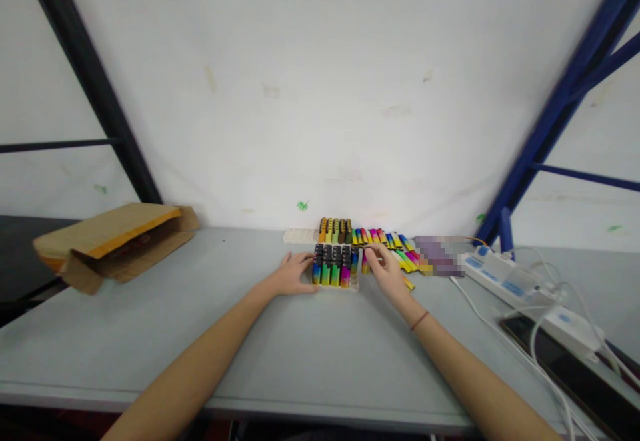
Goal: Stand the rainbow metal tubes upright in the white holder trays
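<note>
A white holder stands on the table, filled with upright rainbow-coloured tubes that have black tops and look like lighters. My left hand grips the holder's left side, thumb at the front corner and fingers behind. Just off its right side, my right hand pinches one small rainbow-coloured tube. Part of the holder's front right corner shows bare white slots. Behind it, a second white holder carries yellow and brown tubes with dark-and-gold tops.
Loose bright-coloured tubes lie behind and right of my right hand. A blurred purple packet, a white power strip with cables and a dark phone are on the right. An open brown paper bag lies left.
</note>
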Demonstrator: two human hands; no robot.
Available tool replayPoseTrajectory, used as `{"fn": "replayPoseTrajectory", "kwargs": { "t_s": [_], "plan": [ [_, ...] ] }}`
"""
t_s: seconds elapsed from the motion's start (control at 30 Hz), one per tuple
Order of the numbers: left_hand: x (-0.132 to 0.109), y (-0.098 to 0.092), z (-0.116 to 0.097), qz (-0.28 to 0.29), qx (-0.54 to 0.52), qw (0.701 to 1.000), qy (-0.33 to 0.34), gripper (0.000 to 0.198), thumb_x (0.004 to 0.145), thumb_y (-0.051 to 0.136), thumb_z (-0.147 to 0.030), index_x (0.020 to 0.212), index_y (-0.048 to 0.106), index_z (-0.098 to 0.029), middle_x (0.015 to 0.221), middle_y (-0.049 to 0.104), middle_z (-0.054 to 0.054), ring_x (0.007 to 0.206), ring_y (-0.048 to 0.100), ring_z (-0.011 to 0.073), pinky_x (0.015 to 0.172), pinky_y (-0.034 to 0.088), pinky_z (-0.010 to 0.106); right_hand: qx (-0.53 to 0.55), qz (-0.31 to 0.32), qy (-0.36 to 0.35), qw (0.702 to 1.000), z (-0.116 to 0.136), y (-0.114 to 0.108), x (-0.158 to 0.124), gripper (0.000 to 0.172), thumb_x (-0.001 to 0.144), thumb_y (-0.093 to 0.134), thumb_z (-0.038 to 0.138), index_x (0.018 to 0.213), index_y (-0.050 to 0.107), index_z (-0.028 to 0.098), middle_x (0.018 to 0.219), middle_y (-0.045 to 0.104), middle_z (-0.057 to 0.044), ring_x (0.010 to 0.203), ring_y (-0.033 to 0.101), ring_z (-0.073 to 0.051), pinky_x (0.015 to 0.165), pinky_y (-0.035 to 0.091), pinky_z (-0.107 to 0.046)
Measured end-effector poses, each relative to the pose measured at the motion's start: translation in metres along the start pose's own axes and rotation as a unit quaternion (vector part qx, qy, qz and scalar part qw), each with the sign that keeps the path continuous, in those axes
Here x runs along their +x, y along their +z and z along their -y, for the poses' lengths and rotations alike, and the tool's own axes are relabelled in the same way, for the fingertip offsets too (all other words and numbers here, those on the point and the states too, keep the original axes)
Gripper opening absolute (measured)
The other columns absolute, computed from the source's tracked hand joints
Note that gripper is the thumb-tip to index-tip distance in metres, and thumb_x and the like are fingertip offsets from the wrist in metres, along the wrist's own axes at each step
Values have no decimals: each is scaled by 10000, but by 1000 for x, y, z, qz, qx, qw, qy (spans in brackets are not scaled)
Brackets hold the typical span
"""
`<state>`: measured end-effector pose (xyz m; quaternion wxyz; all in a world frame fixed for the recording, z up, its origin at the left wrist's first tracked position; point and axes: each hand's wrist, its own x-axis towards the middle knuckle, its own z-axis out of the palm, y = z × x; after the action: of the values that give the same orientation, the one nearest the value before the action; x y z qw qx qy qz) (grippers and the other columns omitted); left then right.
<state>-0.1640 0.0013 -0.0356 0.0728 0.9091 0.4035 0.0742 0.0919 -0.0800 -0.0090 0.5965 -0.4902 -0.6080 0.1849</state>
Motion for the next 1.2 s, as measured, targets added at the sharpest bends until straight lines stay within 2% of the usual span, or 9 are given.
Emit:
{"fn": "replayPoseTrajectory", "kwargs": {
  "t_s": [0.43,0.53,0.6,0.67,0.77,0.87,0.97,1.1,1.2],
  "plan": [
    [1,1,0,-3,0,1000,0,792,749,619,-597,1391,437,-170,1447,417,159,1343,357,371,1122,136,597,-32,71,1,997,-11,5,-4,322,859,539,432,964,679,162,995,711,-96,852,652,-210,762,511,-330],
    [0,1,0,-1,2,1000,0,790,752,615,-598,1395,431,-177,1457,405,157,1345,353,362,1125,127,592,-66,74,-15,995,-6,-1,0,323,878,509,420,993,665,162,991,708,-90,836,646,-199,735,499,-303],
    [0,0,0,-1,5,1000,-1,780,751,618,-599,1391,436,-190,1461,403,151,1343,358,360,1126,133,583,-129,66,-24,989,-5,-12,7,308,903,459,379,958,668,160,931,710,-86,799,640,-192,706,478,-288],
    [0,-1,-1,0,6,1000,-2,773,748,622,-599,1384,444,-198,1462,404,149,1338,365,363,1126,143,576,-248,67,-15,966,-5,-25,13,283,903,435,302,846,673,162,825,706,-82,740,629,-192,664,441,-282],
    [0,-1,-1,1,2,1000,-4,772,746,623,-600,1383,443,-202,1464,402,149,1340,362,368,1123,138,586,-426,116,31,896,-9,-40,17,247,863,472,231,725,669,172,747,697,-94,717,629,-210,602,382,-281],
    [-1,-1,-1,2,-2,1000,-1,776,747,625,-598,1382,444,-191,1463,401,157,1346,355,368,1125,131,589,-501,150,64,850,-13,-39,13,269,871,511,306,720,684,168,794,707,-128,747,644,-232,577,362,-286],
    [-1,-1,-1,1,-3,1000,-3,780,745,633,-588,1382,445,-179,1462,400,166,1346,356,370,1125,139,589,-528,165,70,830,-14,-28,5,298,882,529,356,754,696,144,870,701,-174,780,652,-252,587,380,-299],
    [0,-1,-1,6,0,1000,-6,795,744,637,-584,1390,436,-166,1467,390,171,1351,346,384,1125,126,599,-541,196,51,816,-12,-15,-1,286,910,472,274,834,694,112,932,681,-206,807,657,-268,609,402,-317],
    [0,-1,-1,8,1,1000,-6,800,749,630,-588,1400,422,-171,1472,383,170,1356,341,379,1126,118,601,-544,180,58,818,-13,-10,1,289,930,405,219,903,666,98,929,676,-204,820,653,-255,634,402,-311]
  ]
}}
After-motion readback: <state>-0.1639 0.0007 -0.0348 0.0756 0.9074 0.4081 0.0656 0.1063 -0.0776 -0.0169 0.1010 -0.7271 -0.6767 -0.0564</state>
